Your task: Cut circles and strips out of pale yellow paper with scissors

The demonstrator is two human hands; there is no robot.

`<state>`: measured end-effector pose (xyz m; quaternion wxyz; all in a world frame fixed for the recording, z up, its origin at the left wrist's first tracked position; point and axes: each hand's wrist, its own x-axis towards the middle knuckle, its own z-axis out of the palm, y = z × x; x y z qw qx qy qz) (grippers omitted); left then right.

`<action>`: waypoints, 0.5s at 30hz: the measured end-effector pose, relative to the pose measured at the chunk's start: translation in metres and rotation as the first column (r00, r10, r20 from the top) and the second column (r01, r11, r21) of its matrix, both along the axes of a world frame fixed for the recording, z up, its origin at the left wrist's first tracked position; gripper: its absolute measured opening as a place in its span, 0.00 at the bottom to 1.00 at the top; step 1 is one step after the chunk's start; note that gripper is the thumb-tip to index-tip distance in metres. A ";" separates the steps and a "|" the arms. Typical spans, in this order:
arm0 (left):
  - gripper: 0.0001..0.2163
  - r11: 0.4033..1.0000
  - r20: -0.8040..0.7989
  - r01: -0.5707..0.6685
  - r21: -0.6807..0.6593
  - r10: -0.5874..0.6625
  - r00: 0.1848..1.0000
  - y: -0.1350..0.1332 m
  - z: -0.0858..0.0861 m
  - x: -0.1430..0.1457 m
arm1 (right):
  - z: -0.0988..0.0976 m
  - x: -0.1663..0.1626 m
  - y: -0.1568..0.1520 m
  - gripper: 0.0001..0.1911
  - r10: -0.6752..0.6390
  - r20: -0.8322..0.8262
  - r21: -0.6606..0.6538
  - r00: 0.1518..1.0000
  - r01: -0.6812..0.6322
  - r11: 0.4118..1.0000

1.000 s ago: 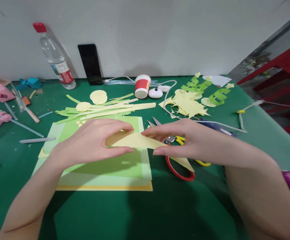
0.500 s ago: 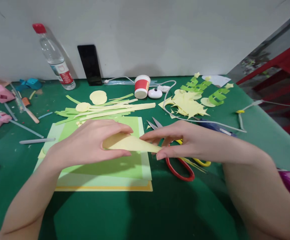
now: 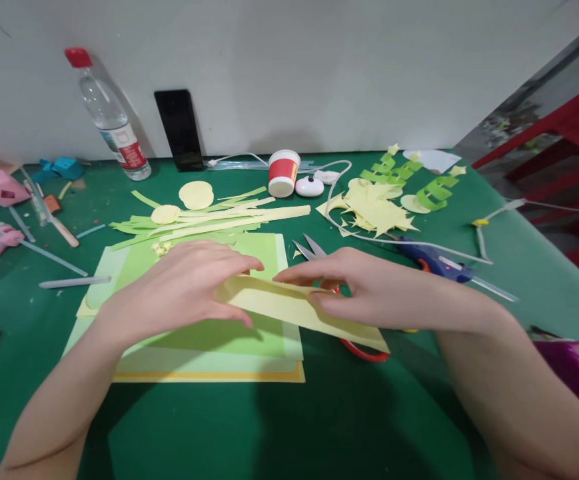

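A pale yellow paper strip [image 3: 269, 300] is held above the stacked sheets, slanting down to the right past my right hand. My right hand [image 3: 349, 287] pinches its upper edge between thumb and fingers. My left hand [image 3: 184, 287] curves around the strip's left end; its thumb and index finger stand apart, and the paper runs in towards the palm, where the grip is partly hidden. Below lies a stack of green and pale paper sheets [image 3: 209, 343]. Scissors with red handles [image 3: 314, 248] lie partly hidden behind my right hand and the strip.
Yellow and green paper strips [image 3: 239, 219] and yellow paper stars [image 3: 376, 207] lie behind my hands. A blue glue gun [image 3: 434, 260] is at right, near a white cable [image 3: 399, 241]. A paper cup [image 3: 284, 175], phone [image 3: 179, 130] and bottle [image 3: 119, 133] stand by the wall.
The yellow paper, narrowing to a point at my right fingertips before, now shows as a longer flat strip reaching past my right hand. My right thumb has shifted up onto its edge.
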<state>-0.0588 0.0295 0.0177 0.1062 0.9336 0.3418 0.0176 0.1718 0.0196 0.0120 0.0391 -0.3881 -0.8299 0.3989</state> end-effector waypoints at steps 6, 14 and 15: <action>0.12 0.999 0.036 -0.036 -0.019 0.037 0.999 0.002 -0.001 0.002 | 0.000 -0.003 0.001 0.16 -0.054 -0.001 0.062 0.999 0.054 0.997; 0.14 0.962 0.105 -0.237 0.138 0.224 0.969 0.008 0.015 -0.020 | 0.014 0.027 0.006 0.08 -0.408 -0.095 0.121 0.908 0.418 0.901; 0.15 0.955 0.115 -0.262 0.137 0.248 0.962 0.008 0.017 -0.021 | 0.016 0.028 0.006 0.06 -0.470 -0.165 0.115 0.867 0.490 0.864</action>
